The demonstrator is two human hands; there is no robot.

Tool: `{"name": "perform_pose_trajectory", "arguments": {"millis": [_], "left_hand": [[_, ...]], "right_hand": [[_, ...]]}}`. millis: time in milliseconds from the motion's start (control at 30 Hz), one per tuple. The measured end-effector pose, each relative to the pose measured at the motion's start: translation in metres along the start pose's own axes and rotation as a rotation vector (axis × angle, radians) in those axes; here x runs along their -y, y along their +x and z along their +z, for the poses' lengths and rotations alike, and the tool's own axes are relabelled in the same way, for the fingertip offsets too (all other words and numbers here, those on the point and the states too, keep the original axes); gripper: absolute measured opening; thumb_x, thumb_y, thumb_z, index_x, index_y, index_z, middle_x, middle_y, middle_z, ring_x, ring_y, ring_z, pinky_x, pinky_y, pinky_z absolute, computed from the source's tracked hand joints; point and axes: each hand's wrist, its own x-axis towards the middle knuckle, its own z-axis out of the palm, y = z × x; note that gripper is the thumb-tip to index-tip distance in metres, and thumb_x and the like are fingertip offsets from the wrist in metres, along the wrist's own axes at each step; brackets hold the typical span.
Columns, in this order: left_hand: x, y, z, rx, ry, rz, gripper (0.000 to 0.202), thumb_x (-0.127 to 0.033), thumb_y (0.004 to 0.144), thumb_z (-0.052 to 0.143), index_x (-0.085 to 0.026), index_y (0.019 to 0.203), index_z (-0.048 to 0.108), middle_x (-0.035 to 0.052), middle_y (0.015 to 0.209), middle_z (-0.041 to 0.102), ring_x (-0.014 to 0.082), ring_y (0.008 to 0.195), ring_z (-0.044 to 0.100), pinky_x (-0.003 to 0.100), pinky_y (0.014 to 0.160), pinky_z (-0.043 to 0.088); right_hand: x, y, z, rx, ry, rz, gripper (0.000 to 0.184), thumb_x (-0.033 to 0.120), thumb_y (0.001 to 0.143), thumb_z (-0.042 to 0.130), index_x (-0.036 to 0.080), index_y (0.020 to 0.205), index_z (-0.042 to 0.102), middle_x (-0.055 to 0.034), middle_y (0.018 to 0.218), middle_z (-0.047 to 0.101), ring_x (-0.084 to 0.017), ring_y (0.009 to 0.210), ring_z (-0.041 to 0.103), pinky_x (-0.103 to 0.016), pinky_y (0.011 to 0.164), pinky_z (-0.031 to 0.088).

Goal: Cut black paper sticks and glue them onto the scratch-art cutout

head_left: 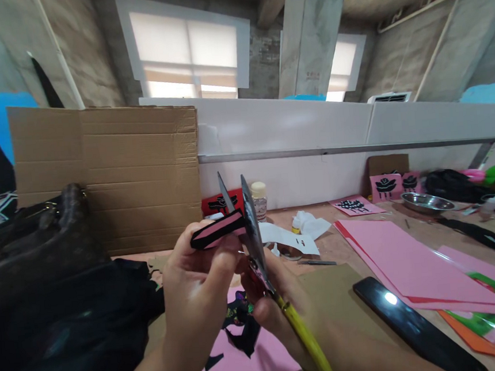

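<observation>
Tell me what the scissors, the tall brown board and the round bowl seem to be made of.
Scissors: grey, shiny blades, probably steel; the yellow handle has a smooth gloss, perhaps plastic.
Tall brown board: matt corrugated cardboard, judging by its colour and creased lines.
Round bowl: polished metal, likely stainless steel, given its silvery reflections.

"What's on the table (pixel 329 246)?"
"Just right of the right hand (pixel 291 285), a brown sheet (pixel 338 299) with a phone (pixel 415 324) at its edge; farther right, pink paper (pixel 418 257)."
"And beyond that hand?"
"A capped bottle (pixel 260 200) straight ahead, crumpled tissue (pixel 314 226) near it, and a metal bowl (pixel 428 203) well off to the right."
</observation>
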Motion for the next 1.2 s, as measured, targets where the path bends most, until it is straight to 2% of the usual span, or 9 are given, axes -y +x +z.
{"name": "perform_pose_trajectory", "arguments": {"millis": [67, 200, 333, 433, 567, 733, 867, 1033, 1200], "left_hand": [[0.000, 0.001, 0.000, 0.000, 0.008, 0.000, 0.009, -0.025, 0.083, 0.087, -0.028, 0.086, 0.079, -0.0013, 0.077, 0.081, 0.0162, 0.057, 0.073, 0.023, 0.052, 0.065], [-0.002, 0.001, -0.003, 0.002, 0.013, -0.001, 0.006, -0.026, 0.085, 0.085, -0.028, 0.085, 0.079, -0.0010, 0.078, 0.080, 0.0168, 0.061, 0.073, 0.024, 0.056, 0.065], [-0.004, 0.001, -0.003, 0.012, 0.022, -0.007, 0.008, -0.024, 0.084, 0.086, -0.028, 0.084, 0.079, -0.0013, 0.077, 0.080, 0.0163, 0.060, 0.072, 0.024, 0.056, 0.065], [-0.008, 0.003, -0.001, 0.018, 0.025, -0.020, 0.011, -0.026, 0.080, 0.089, -0.029, 0.082, 0.078, -0.0009, 0.075, 0.080, 0.0181, 0.058, 0.071, 0.026, 0.053, 0.066], [-0.012, 0.004, 0.002, 0.018, 0.019, -0.035, 0.013, -0.027, 0.077, 0.090, -0.029, 0.079, 0.077, -0.0002, 0.075, 0.080, 0.0199, 0.059, 0.073, 0.029, 0.053, 0.066], [-0.012, 0.003, -0.003, 0.046, 0.004, -0.013, 0.007, -0.027, 0.083, 0.085, -0.028, 0.082, 0.078, -0.0009, 0.073, 0.080, 0.0192, 0.059, 0.075, 0.026, 0.052, 0.065], [-0.009, 0.004, -0.009, 0.106, -0.004, -0.025, 0.006, -0.028, 0.092, 0.083, -0.030, 0.086, 0.080, -0.0002, 0.080, 0.083, 0.0208, 0.068, 0.080, 0.027, 0.059, 0.068], [-0.004, 0.007, -0.010, 0.110, -0.047, -0.003, 0.005, -0.029, 0.096, 0.083, -0.033, 0.093, 0.084, -0.0024, 0.084, 0.085, 0.0199, 0.073, 0.082, 0.024, 0.060, 0.068], [-0.004, 0.009, -0.011, 0.100, -0.062, 0.031, 0.007, -0.027, 0.096, 0.084, -0.030, 0.089, 0.083, -0.0037, 0.083, 0.083, 0.0153, 0.070, 0.079, 0.021, 0.067, 0.067]], "right_hand": [[0.000, 0.000, 0.000, -0.008, 0.009, 0.002, 0.065, 0.087, 0.092, 0.066, 0.027, 0.116, 0.065, -0.0017, 0.086, 0.059, -0.018, 0.069, 0.055, -0.031, 0.057, 0.055], [0.000, 0.002, 0.000, -0.009, -0.072, 0.014, 0.063, 0.084, 0.094, 0.067, 0.025, 0.117, 0.067, -0.0042, 0.090, 0.063, -0.021, 0.076, 0.060, -0.032, 0.063, 0.057], [-0.006, 0.004, 0.005, -0.047, 0.025, -0.045, 0.072, 0.093, 0.090, 0.061, 0.025, 0.114, 0.066, 0.0003, 0.079, 0.053, -0.018, 0.066, 0.050, -0.031, 0.056, 0.050], [-0.009, 0.003, 0.010, -0.021, 0.015, -0.015, 0.065, 0.087, 0.094, 0.064, 0.025, 0.114, 0.065, -0.0014, 0.086, 0.057, -0.019, 0.075, 0.054, -0.032, 0.063, 0.052], [-0.016, 0.001, 0.015, -0.089, 0.180, -0.035, 0.070, 0.092, 0.090, 0.065, 0.026, 0.114, 0.063, 0.0033, 0.081, 0.046, -0.017, 0.072, 0.045, -0.031, 0.063, 0.046], [-0.031, 0.004, 0.020, -0.094, 0.192, -0.069, 0.065, 0.086, 0.089, 0.072, 0.026, 0.112, 0.063, 0.0034, 0.081, 0.048, -0.015, 0.069, 0.042, -0.030, 0.060, 0.043], [-0.034, 0.004, 0.020, -0.045, 0.278, -0.048, 0.059, 0.080, 0.092, 0.074, 0.027, 0.115, 0.063, 0.0048, 0.078, 0.047, -0.014, 0.065, 0.040, -0.026, 0.054, 0.039], [-0.036, 0.002, 0.021, -0.003, 0.289, 0.008, 0.064, 0.085, 0.090, 0.072, 0.028, 0.117, 0.062, 0.0029, 0.079, 0.052, -0.015, 0.066, 0.045, -0.027, 0.054, 0.042], [-0.046, 0.003, 0.027, -0.026, 0.293, 0.024, 0.058, 0.081, 0.089, 0.074, 0.029, 0.112, 0.062, 0.0038, 0.077, 0.050, -0.016, 0.065, 0.046, -0.029, 0.056, 0.044]]}}
